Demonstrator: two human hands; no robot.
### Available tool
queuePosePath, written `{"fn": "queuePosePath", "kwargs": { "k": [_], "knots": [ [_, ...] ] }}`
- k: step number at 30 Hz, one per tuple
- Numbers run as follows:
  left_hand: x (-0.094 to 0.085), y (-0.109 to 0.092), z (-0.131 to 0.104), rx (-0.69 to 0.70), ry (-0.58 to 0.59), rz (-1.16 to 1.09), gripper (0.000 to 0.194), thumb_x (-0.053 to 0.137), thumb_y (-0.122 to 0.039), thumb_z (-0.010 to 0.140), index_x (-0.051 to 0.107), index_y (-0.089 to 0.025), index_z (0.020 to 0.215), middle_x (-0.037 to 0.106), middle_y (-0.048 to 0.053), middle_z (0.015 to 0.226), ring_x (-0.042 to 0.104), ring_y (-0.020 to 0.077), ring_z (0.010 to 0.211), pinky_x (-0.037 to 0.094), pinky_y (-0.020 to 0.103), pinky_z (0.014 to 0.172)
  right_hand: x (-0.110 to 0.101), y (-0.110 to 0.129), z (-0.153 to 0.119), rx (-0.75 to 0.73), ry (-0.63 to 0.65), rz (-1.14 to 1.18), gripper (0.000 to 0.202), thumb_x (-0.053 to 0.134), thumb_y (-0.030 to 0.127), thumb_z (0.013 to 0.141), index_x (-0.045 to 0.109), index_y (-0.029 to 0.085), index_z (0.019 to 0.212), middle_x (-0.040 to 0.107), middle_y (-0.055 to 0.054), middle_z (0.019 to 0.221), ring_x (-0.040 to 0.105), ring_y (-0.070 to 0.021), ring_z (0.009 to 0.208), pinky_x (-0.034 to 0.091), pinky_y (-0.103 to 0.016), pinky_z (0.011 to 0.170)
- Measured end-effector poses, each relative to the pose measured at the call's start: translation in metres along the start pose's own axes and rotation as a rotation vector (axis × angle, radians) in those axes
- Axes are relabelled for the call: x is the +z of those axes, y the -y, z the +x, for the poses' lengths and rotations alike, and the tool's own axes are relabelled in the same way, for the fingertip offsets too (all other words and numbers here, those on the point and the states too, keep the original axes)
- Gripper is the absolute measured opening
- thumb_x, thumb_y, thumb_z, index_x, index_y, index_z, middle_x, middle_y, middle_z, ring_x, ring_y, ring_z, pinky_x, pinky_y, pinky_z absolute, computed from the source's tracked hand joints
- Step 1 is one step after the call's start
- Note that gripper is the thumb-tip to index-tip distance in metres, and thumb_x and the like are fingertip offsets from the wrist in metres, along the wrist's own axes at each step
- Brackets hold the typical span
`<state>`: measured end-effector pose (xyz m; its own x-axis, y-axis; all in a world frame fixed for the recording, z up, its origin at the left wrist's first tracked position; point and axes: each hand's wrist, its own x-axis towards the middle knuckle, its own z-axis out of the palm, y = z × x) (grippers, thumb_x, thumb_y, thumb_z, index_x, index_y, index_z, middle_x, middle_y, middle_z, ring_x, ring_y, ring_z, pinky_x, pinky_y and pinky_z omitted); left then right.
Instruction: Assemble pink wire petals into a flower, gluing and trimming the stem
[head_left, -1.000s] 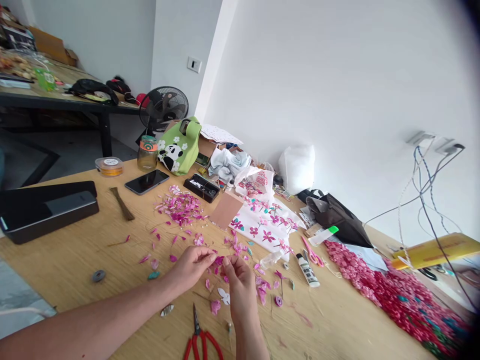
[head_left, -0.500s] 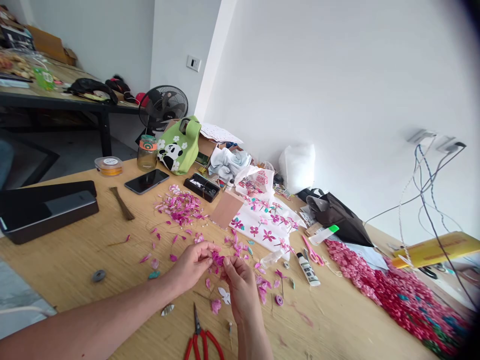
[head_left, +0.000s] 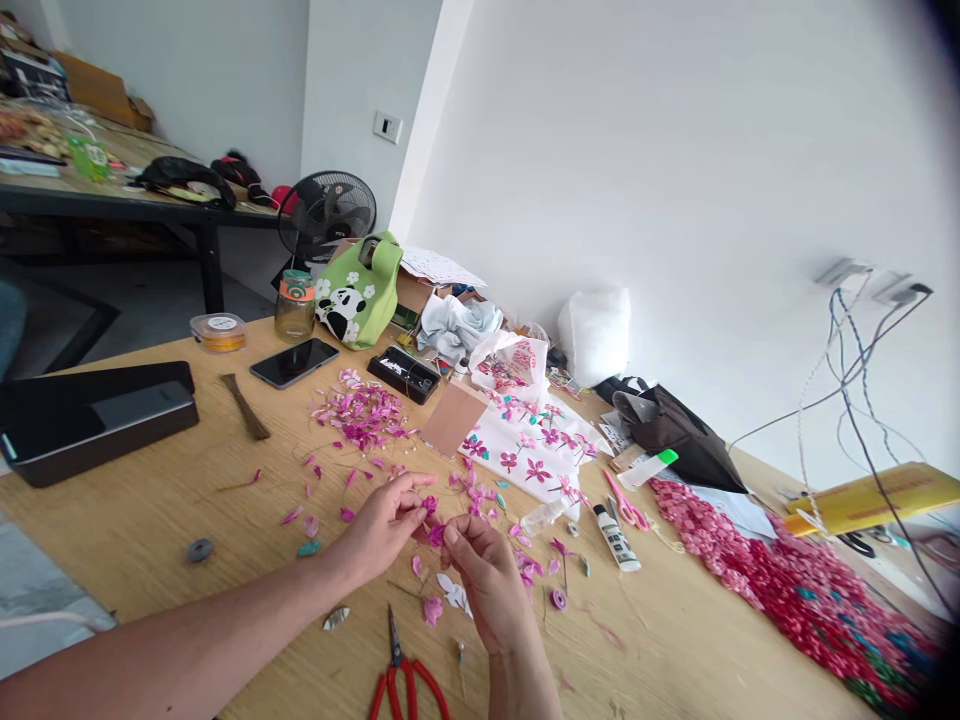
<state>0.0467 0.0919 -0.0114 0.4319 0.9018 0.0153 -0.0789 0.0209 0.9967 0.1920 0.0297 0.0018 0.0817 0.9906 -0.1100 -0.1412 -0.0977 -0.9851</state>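
Above the table's middle, my left hand (head_left: 379, 535) pinches a small magenta petal piece (head_left: 430, 505) between thumb and fingertips. Close beside it, my right hand (head_left: 486, 580) is closed on another magenta petal piece (head_left: 436, 536). Whether the two pieces are joined I cannot tell. Just below the hands lie a pink blossom (head_left: 432, 611) and white leaf-shaped pieces (head_left: 453, 592). Red-handled pliers (head_left: 405, 675) rest nearest to me. Farther back is a heap of pink petals (head_left: 364, 412), with loose ones scattered around it.
At the left are a black case (head_left: 97, 420) and a phone (head_left: 294, 362). A floral sheet (head_left: 525, 445) lies behind the hands. To the right are pink scissors (head_left: 625, 500), a glue bottle (head_left: 616, 540) and a pile of pink and red flowers (head_left: 787, 580). A green bag (head_left: 360, 290) stands behind.
My hands have drawn slightly apart, and the magenta pieces now show as two separate clumps. My right hand has shifted a little to the right and down.
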Motion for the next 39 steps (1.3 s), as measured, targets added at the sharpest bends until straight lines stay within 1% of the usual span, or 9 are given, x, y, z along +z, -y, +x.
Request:
{"fn": "queuePosePath", "kwargs": {
  "k": [3,5,7,10,14,17,25,32,39],
  "knots": [
    [0.002,-0.001,-0.001,-0.057,0.088,-0.062,0.031,0.060,-0.027,0.076,0.059,-0.013,0.103,0.068,0.003,0.075,0.062,0.0162,0.068,0.047,0.028,0.064,-0.002,0.002,-0.001,0.016,0.078,0.039,0.026,0.073,0.041,0.072,0.064,0.016,0.073,0.053,0.002,0.060,0.042,-0.0094,0.055,0.032,-0.023,0.055],
    [0.003,-0.003,-0.002,-0.101,0.159,-0.098,0.029,0.063,-0.032,0.074,0.060,-0.013,0.095,0.066,0.003,0.070,0.060,0.0157,0.061,0.046,0.028,0.059,-0.003,0.002,0.000,0.015,0.080,0.025,0.025,0.074,0.040,0.072,0.065,0.017,0.074,0.054,0.003,0.061,0.041,-0.0087,0.054,0.032,-0.023,0.054],
    [0.004,-0.005,-0.003,-0.129,0.185,-0.110,0.030,0.064,-0.034,0.073,0.059,-0.013,0.094,0.067,0.003,0.071,0.059,0.0149,0.057,0.044,0.028,0.056,-0.004,0.002,0.001,0.001,0.046,-0.017,0.026,0.074,0.041,0.071,0.065,0.017,0.073,0.054,0.003,0.062,0.040,-0.0082,0.052,0.031,-0.022,0.052],
    [0.005,-0.008,-0.004,-0.150,0.179,-0.087,0.030,0.061,-0.032,0.074,0.058,-0.012,0.097,0.067,0.003,0.073,0.058,0.0139,0.055,0.044,0.028,0.058,-0.004,0.002,0.003,-0.022,-0.022,-0.077,0.027,0.074,0.042,0.070,0.064,0.017,0.072,0.051,0.004,0.059,0.036,-0.0077,0.050,0.027,-0.022,0.048],
    [0.005,-0.008,-0.005,-0.152,0.184,-0.062,0.030,0.057,-0.029,0.077,0.057,-0.011,0.101,0.066,0.002,0.072,0.059,0.0152,0.058,0.045,0.028,0.060,-0.003,0.002,0.004,-0.032,-0.061,-0.149,0.029,0.072,0.044,0.070,0.064,0.017,0.071,0.050,0.004,0.057,0.034,-0.0080,0.049,0.024,-0.023,0.047],
    [0.004,-0.007,-0.005,-0.148,0.196,-0.060,0.028,0.053,-0.026,0.079,0.057,-0.012,0.103,0.064,0.001,0.068,0.059,0.0156,0.059,0.045,0.028,0.060,-0.003,0.000,0.005,-0.043,-0.081,-0.179,0.029,0.071,0.045,0.071,0.064,0.016,0.072,0.053,0.003,0.058,0.036,-0.0085,0.050,0.026,-0.023,0.048],
    [0.003,-0.003,-0.005,-0.141,0.211,-0.041,0.031,0.049,-0.023,0.079,0.054,-0.010,0.107,0.061,0.002,0.074,0.058,0.0150,0.061,0.045,0.028,0.061,-0.004,-0.005,0.008,-0.063,-0.117,-0.198,0.026,0.070,0.041,0.072,0.063,0.015,0.073,0.055,0.002,0.060,0.039,-0.0085,0.052,0.029,-0.022,0.048],
    [0.003,-0.001,-0.005,-0.136,0.213,-0.087,0.032,0.049,-0.025,0.079,0.053,-0.012,0.107,0.063,0.004,0.078,0.060,0.0166,0.062,0.045,0.030,0.061,-0.002,-0.005,0.009,-0.099,-0.130,-0.162,0.021,0.072,0.036,0.070,0.065,0.017,0.072,0.059,0.002,0.059,0.048,-0.0098,0.054,0.034,-0.022,0.050],
    [0.005,-0.003,-0.006,-0.155,0.222,-0.113,0.032,0.053,-0.022,0.076,0.053,-0.012,0.106,0.064,0.002,0.075,0.058,0.0144,0.061,0.045,0.029,0.060,-0.001,-0.006,0.010,-0.090,-0.135,-0.120,0.024,0.074,0.038,0.067,0.065,0.016,0.072,0.058,0.002,0.055,0.049,-0.0102,0.052,0.035,-0.022,0.050]
  ]
}}
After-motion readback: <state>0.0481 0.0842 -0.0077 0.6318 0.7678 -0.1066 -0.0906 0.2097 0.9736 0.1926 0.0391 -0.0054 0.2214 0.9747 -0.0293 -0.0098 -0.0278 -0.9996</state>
